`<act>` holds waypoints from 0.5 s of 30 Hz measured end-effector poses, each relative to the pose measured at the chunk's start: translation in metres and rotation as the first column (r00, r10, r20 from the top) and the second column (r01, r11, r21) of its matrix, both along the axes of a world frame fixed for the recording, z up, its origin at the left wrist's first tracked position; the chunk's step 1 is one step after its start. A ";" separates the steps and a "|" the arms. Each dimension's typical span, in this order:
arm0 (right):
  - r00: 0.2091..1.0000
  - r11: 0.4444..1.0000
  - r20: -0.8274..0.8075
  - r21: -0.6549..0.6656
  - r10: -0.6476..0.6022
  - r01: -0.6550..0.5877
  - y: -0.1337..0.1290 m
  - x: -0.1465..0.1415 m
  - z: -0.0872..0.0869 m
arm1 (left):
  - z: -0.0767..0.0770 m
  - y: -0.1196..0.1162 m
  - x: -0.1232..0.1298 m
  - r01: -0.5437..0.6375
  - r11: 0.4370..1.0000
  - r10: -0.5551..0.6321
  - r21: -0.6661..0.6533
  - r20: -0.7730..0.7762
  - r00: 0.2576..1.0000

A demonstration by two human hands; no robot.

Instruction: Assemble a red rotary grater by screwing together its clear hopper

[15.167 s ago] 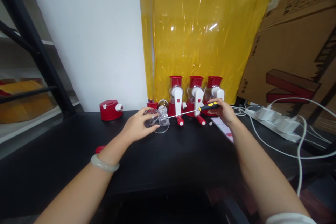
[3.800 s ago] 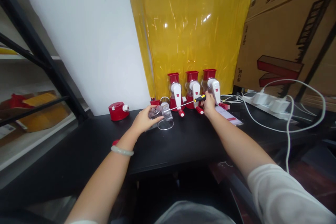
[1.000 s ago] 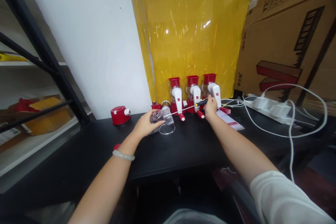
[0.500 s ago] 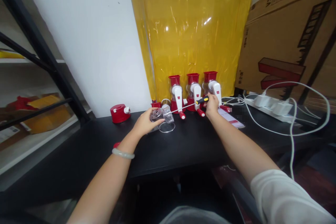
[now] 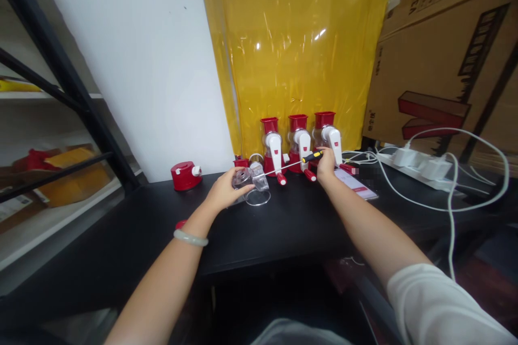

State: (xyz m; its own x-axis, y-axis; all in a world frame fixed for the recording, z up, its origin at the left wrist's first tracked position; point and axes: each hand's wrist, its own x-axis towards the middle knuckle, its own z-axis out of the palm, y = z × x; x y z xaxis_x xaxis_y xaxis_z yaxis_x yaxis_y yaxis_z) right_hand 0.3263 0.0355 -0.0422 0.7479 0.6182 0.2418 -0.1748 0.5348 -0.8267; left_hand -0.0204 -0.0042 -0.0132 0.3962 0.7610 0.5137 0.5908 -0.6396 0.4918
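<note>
My left hand [image 5: 225,190] is closed around a clear plastic grater housing [image 5: 258,177], tilted above the black table. A round clear rim on the housing faces down toward me. In my right hand [image 5: 326,164] is a screwdriver [image 5: 312,157] with a black and yellow handle, held level. Its thin metal shaft points left, and the tip meets the clear housing; whether a screw sits there is too small to see. Behind my hands a metal grater drum [image 5: 256,158] stands beside a small red part [image 5: 241,162].
Three red and white rotary graters [image 5: 273,145] stand in a row before the yellow plastic sheet [image 5: 299,38]. A red base [image 5: 185,176] sits at left. A phone [image 5: 358,186] lies right, near a white power strip [image 5: 421,170] with looping cables. Cardboard boxes [image 5: 441,64] rise behind.
Almost nothing differs. The screwdriver tip stays at the clear housing, and my right hand has shifted only very slightly around the handle.
</note>
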 end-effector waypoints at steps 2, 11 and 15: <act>0.999 0.999 -0.030 -0.008 -0.038 0.038 -0.002 -0.002 0.004 | -0.001 0.001 0.000 0.008 1.000 -0.008 -0.001 0.001 1.000; 0.997 0.997 0.030 -0.027 -0.066 0.067 -0.006 -0.005 0.007 | 0.001 -0.001 0.000 0.001 1.000 -0.001 0.002 -0.005 1.000; 0.995 1.000 -0.095 -0.003 0.025 -0.025 -0.003 -0.004 0.005 | 0.002 -0.002 0.001 -0.005 1.000 0.005 0.008 -0.013 1.000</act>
